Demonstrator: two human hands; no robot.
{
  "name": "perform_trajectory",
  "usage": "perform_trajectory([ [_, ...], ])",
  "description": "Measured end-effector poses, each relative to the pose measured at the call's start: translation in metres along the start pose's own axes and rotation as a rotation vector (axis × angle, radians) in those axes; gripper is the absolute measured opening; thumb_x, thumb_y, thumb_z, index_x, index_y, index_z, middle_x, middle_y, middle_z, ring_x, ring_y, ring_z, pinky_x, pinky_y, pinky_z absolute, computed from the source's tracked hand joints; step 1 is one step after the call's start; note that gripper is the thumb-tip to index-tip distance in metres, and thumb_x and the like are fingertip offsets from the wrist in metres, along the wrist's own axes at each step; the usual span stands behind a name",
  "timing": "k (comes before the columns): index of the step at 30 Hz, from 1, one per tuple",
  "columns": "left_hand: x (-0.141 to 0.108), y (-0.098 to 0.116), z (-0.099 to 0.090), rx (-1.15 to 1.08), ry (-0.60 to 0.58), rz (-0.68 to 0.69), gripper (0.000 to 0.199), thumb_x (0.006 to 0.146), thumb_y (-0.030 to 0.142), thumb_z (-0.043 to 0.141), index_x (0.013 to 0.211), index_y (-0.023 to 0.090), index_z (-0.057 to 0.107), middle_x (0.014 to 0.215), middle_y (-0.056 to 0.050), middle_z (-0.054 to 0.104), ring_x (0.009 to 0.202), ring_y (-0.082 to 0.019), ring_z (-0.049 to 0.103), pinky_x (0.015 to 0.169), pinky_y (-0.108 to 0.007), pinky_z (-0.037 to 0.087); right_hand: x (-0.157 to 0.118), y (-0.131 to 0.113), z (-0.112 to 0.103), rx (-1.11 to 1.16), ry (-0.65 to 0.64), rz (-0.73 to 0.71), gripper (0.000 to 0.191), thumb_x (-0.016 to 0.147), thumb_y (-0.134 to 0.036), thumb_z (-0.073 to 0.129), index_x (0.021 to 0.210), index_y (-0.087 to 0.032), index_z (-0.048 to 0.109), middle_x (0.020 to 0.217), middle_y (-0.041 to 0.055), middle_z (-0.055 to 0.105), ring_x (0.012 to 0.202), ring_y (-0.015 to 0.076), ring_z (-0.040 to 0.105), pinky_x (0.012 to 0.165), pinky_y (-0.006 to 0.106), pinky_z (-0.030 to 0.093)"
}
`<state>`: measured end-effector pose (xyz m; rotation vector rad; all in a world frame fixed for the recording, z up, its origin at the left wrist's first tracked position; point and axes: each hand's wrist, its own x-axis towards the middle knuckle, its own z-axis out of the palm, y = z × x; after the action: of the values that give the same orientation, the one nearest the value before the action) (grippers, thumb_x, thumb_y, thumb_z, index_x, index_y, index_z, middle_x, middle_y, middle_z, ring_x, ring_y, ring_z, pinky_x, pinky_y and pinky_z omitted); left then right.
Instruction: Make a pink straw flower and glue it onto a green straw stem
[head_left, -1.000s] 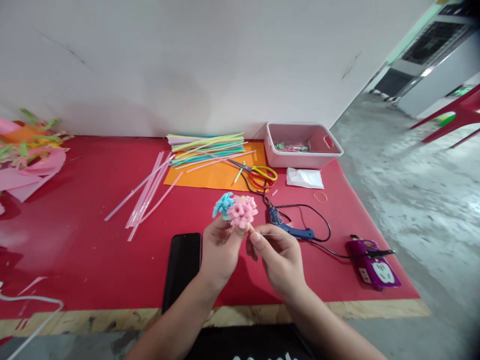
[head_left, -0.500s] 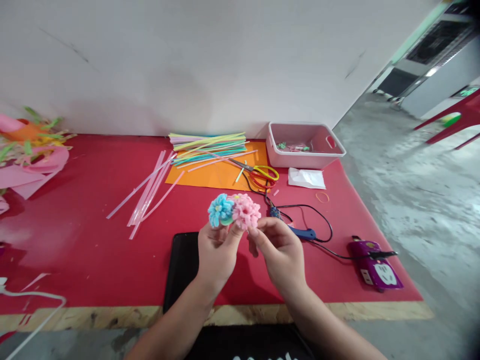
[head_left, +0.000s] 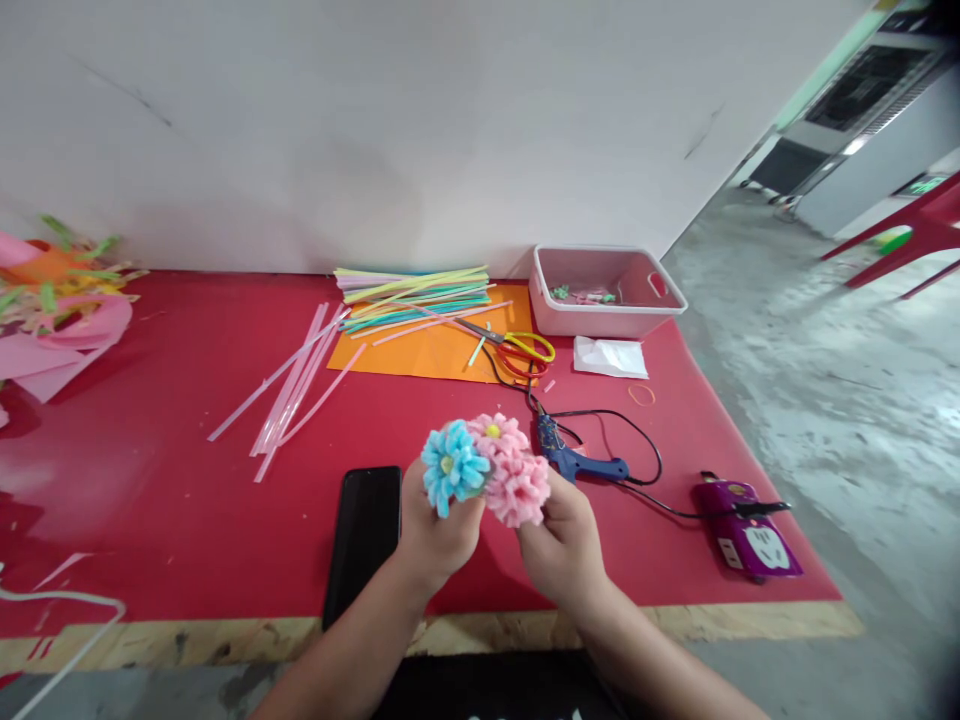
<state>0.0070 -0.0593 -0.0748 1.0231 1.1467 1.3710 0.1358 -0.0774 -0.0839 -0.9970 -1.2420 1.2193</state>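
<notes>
A small bunch of fuzzy pipe-cleaner flowers is held up over the front of the table. It shows a blue flower (head_left: 454, 466) with a yellowish centre, a pink flower with a yellow centre (head_left: 496, 434), and a fuller pink flower (head_left: 517, 488). My left hand (head_left: 439, 525) is closed beneath the blue flower, its fingertips mostly hidden by the petals. My right hand (head_left: 564, 540) is closed against the right side of the fuller pink flower. Whatever stems lie below the blooms are hidden.
A blue glue gun (head_left: 581, 462) lies right of my hands, its cord running to a purple power strip (head_left: 750, 530). Behind are scissors (head_left: 517, 345), pipe cleaners (head_left: 420, 295) on orange paper (head_left: 435, 358), and a pink bin (head_left: 607, 318). A black phone (head_left: 364, 535) lies left.
The bunch has come lower and tilted so the blooms face me, showing the yellow-centred pink flower more fully. My right hand stays beside the fuller pink flower.
</notes>
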Motion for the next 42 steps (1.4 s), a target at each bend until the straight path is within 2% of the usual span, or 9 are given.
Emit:
perform_trajectory([
  [5, -0.004, -0.003, 0.0, -0.053, -0.095, -0.084, 0.033, 0.073, 0.036, 0.075, 0.048, 0.02, 0.06, 0.037, 0.002, 0.05, 0.03, -0.012, 0.045, 0.034, -0.025, 0.042, 0.005, 0.0, -0.003, 0.192, -0.242, 0.208, 0.039, 0.091, -0.052, 0.058, 0.072, -0.018, 0.064, 0.056, -0.0001, 0.059, 0.048, 0.0136, 0.056, 0.052, 0.028, 0.051],
  [8, -0.002, -0.008, -0.002, -0.057, -0.042, -0.068, 0.029, 0.078, 0.038, 0.072, 0.057, 0.019, 0.065, 0.039, 0.002, 0.053, 0.031, -0.011, 0.047, 0.036, -0.024, 0.043, 0.008, -0.003, -0.004, 0.205, -0.245, 0.231, 0.027, 0.091, -0.042, 0.061, 0.08, -0.018, 0.068, 0.066, 0.0028, 0.068, 0.06, 0.015, 0.065, 0.061, 0.029, 0.056],
  [10, 0.0, -0.01, -0.004, -0.042, 0.029, -0.028, 0.021, 0.077, 0.034, 0.074, 0.063, 0.019, 0.068, 0.048, 0.001, 0.06, 0.042, -0.013, 0.056, 0.045, -0.025, 0.049, 0.007, -0.004, -0.002, 0.008, -0.124, 0.081, 0.011, 0.09, -0.027, 0.064, 0.094, -0.021, 0.072, 0.082, 0.005, 0.075, 0.077, 0.0158, 0.07, 0.075, 0.028, 0.057],
  [13, 0.002, -0.012, -0.005, -0.015, 0.115, 0.011, 0.012, 0.073, 0.029, 0.078, 0.069, 0.02, 0.071, 0.06, 0.0, 0.068, 0.06, -0.017, 0.065, 0.063, -0.027, 0.055, 0.003, -0.005, 0.002, -0.367, 0.076, -0.272, 0.02, 0.082, -0.015, 0.07, 0.1, -0.024, 0.075, 0.091, 0.0062, 0.077, 0.083, 0.0181, 0.071, 0.077, 0.029, 0.057],
  [15, 0.001, -0.012, -0.005, -0.02, 0.151, 0.01, 0.011, 0.074, 0.03, 0.077, 0.072, 0.02, 0.072, 0.064, -0.001, 0.07, 0.066, -0.018, 0.067, 0.066, -0.027, 0.055, 0.002, -0.004, 0.006, -0.362, 0.138, -0.304, 0.019, 0.078, -0.015, 0.074, 0.094, -0.024, 0.077, 0.089, 0.0061, 0.077, 0.08, 0.0194, 0.071, 0.076, 0.03, 0.057],
  [20, 0.003, -0.008, 0.0, -0.134, 0.123, -0.058, 0.022, 0.078, 0.038, 0.076, 0.071, 0.019, 0.068, 0.064, 0.0, 0.068, 0.059, -0.014, 0.063, 0.059, -0.024, 0.054, 0.005, 0.0, 0.013, -0.085, 0.147, -0.023, 0.005, 0.081, -0.027, 0.073, 0.081, -0.022, 0.073, 0.074, 0.0037, 0.07, 0.069, 0.016, 0.061, 0.067, 0.028, 0.05],
  [30, 0.011, 0.007, 0.0, -0.315, -0.058, -0.244, 0.037, 0.075, 0.05, 0.076, 0.066, 0.017, 0.062, 0.055, 0.002, 0.058, 0.041, -0.009, 0.053, 0.04, -0.02, 0.044, 0.029, -0.001, 0.019, 0.268, -0.276, 0.408, 0.046, 0.087, -0.06, 0.051, 0.06, -0.022, 0.049, 0.045, -0.0098, 0.031, 0.03, 0.007, 0.021, 0.029, 0.024, 0.027],
  [37, 0.025, -0.011, -0.006, -0.206, 0.185, -0.07, 0.028, 0.075, 0.042, 0.079, 0.074, 0.016, 0.067, 0.071, 0.001, 0.069, 0.065, -0.009, 0.063, 0.066, -0.02, 0.052, 0.029, 0.019, 0.022, -0.063, 0.117, 0.211, 0.04, 0.079, -0.047, 0.073, 0.057, -0.019, 0.055, 0.056, -0.0012, 0.054, 0.054, 0.0112, 0.044, 0.054, 0.026, 0.038],
  [42, 0.025, -0.015, -0.005, -0.12, 0.215, -0.02, 0.021, 0.081, 0.037, 0.075, 0.084, 0.017, 0.07, 0.076, -0.001, 0.073, 0.072, -0.012, 0.067, 0.072, -0.022, 0.052, 0.027, 0.022, 0.021, -0.27, 0.273, -0.039, 0.013, 0.077, -0.031, 0.076, 0.085, -0.022, 0.072, 0.091, 0.0049, 0.066, 0.085, 0.0191, 0.055, 0.084, 0.035, 0.043],
])
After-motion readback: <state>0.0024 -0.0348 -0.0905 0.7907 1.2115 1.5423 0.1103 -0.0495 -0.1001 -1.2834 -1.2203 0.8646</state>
